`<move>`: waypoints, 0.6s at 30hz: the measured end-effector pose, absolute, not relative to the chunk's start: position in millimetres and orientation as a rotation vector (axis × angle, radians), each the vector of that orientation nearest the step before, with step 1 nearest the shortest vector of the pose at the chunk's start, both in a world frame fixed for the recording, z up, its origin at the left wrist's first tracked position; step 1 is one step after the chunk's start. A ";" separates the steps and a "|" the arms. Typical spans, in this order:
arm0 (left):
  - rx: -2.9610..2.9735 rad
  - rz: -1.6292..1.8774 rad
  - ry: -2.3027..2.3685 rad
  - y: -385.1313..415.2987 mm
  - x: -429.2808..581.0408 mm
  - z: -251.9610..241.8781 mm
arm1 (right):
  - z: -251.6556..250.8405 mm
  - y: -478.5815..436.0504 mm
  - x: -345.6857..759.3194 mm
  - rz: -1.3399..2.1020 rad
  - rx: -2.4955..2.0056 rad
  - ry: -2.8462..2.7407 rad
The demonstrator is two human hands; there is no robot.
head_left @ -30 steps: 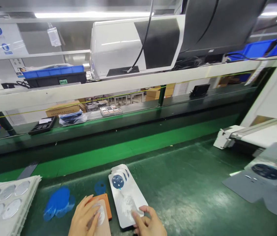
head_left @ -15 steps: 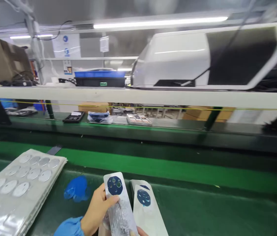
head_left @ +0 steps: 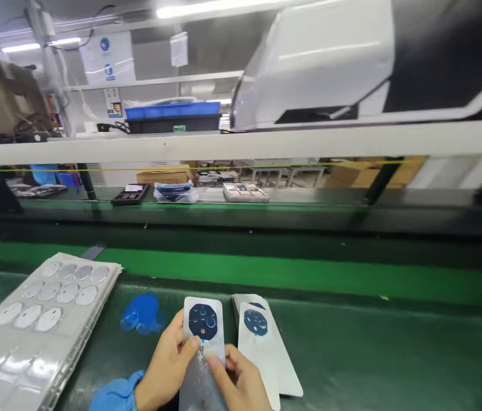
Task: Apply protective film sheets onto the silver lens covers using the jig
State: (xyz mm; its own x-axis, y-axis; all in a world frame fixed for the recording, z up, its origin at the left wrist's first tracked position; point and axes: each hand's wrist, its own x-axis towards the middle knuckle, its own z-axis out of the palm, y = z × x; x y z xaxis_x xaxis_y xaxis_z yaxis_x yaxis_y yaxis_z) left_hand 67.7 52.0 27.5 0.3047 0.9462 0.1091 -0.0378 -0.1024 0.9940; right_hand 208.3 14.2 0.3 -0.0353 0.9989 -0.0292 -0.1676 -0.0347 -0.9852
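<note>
A pale grey phone back cover (head_left: 202, 377) with a dark octagonal camera area stands nearly upright in front of me. My left hand (head_left: 166, 365), in a blue sleeve, grips its left edge, thumb on the face just below the camera area. On its right side my right hand (head_left: 243, 379) also grips it, thumb pressed to the front. Just right of the hands, a small pile of similar phone back covers (head_left: 258, 359) lies fanned on the green bench. The lower end of the held cover is cut off by the frame.
At the left lies a stack of clear plastic trays (head_left: 22, 354) with rows of silvery round parts. A crumpled blue piece (head_left: 142, 314) rests between stack and hands. A green strip (head_left: 266, 271) runs behind. Farther back, a white shelf beam (head_left: 206, 146) crosses above a ledge holding a black tray (head_left: 130, 194).
The held cover has turned from a slant to nearly upright. My right hand has come up into fuller view, its thumb now on the cover's front. The whole view has shifted slightly.
</note>
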 end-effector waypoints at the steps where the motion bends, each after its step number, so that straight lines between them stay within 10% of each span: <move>1: 1.493 1.075 0.969 52.1 64.7 24.6 | 6.6 17.2 208.3 1.339 -1.061 -1.108; 9: 2.972 1.134 1.089 56.7 42.3 28.4 | -1.4 25.8 210.4 1.125 -1.112 -1.313; 18: 3.193 1.102 0.883 64.7 56.8 45.0 | 1.8 22.3 210.3 1.006 -1.154 -1.378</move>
State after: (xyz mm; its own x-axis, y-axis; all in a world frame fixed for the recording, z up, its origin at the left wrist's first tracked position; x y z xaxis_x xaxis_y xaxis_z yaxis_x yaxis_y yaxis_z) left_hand 56.8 64.7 45.0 0.6826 0.3403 0.6467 0.5566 -0.8156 -0.1583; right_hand 210.3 22.3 1.8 -0.0085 0.9820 0.1885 0.1201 0.1881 -0.9748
